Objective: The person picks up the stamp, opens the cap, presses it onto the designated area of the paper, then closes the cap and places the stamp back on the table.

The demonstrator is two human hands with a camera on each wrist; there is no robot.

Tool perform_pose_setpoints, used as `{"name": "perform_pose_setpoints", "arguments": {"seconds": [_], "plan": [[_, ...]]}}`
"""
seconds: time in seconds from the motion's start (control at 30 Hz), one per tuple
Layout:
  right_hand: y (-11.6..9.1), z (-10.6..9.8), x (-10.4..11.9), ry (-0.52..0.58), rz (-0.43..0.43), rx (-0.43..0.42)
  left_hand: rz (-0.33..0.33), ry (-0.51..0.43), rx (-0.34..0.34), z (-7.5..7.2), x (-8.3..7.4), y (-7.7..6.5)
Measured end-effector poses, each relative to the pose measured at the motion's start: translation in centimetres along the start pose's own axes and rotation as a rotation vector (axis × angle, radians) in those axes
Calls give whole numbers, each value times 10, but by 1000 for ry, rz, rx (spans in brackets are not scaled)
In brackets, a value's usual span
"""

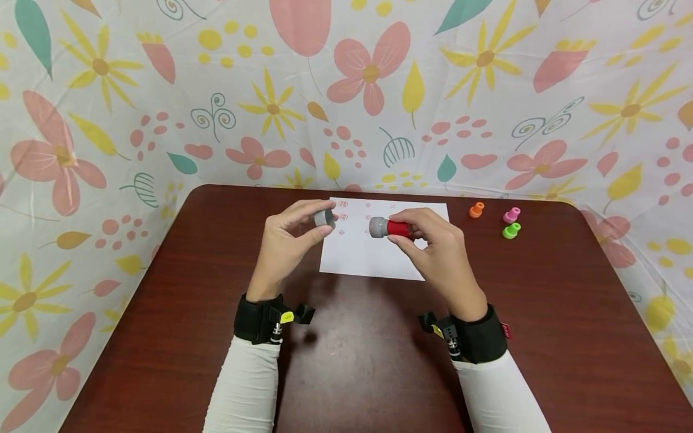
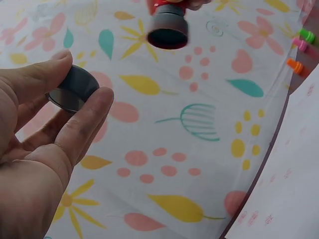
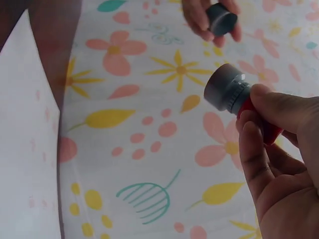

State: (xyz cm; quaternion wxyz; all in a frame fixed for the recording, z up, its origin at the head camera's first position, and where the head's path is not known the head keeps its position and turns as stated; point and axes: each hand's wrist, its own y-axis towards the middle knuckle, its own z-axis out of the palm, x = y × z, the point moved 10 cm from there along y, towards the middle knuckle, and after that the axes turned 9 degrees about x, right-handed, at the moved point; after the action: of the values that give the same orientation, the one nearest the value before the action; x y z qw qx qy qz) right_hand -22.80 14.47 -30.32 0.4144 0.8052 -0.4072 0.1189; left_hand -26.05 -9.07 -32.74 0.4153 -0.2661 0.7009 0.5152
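Note:
Between thumb and fingers, my left hand (image 1: 287,246) holds a small grey cap (image 1: 323,219); its hollow opening shows in the left wrist view. My right hand (image 1: 446,252) grips a stamp (image 1: 397,228) by its red handle, with the grey head turned toward the cap. A gap separates the stamp from the cap, and both are held above a white sheet of paper (image 1: 360,258). Small reddish stamp prints (image 1: 342,204) mark the sheet's upper part. The right hand and stamp cover some of the sheet.
To the right of the paper stand small orange (image 1: 476,210), pink (image 1: 511,214) and green (image 1: 511,231) stamps on the dark wooden table (image 1: 541,313). A flower-patterned cloth (image 1: 346,144) hangs behind the table's back edge and along its sides.

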Motion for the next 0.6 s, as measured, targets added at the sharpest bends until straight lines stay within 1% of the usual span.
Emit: {"name": "perform_pose_setpoints", "arguments": {"seconds": [0.1, 0.23, 0.47, 0.6], "plan": [[2, 13, -2, -24, -8, 33, -14, 28, -19, -5, 1, -1], [7, 34, -5, -29, -5, 72, -24, 48, -39, -10, 1, -1], [21, 75, -12, -82, 35, 170, -2, 4, -40, -12, -1, -1], [26, 94, -16, -110, 60, 215, -5, -3, -47, -15, 0, -2]]}}
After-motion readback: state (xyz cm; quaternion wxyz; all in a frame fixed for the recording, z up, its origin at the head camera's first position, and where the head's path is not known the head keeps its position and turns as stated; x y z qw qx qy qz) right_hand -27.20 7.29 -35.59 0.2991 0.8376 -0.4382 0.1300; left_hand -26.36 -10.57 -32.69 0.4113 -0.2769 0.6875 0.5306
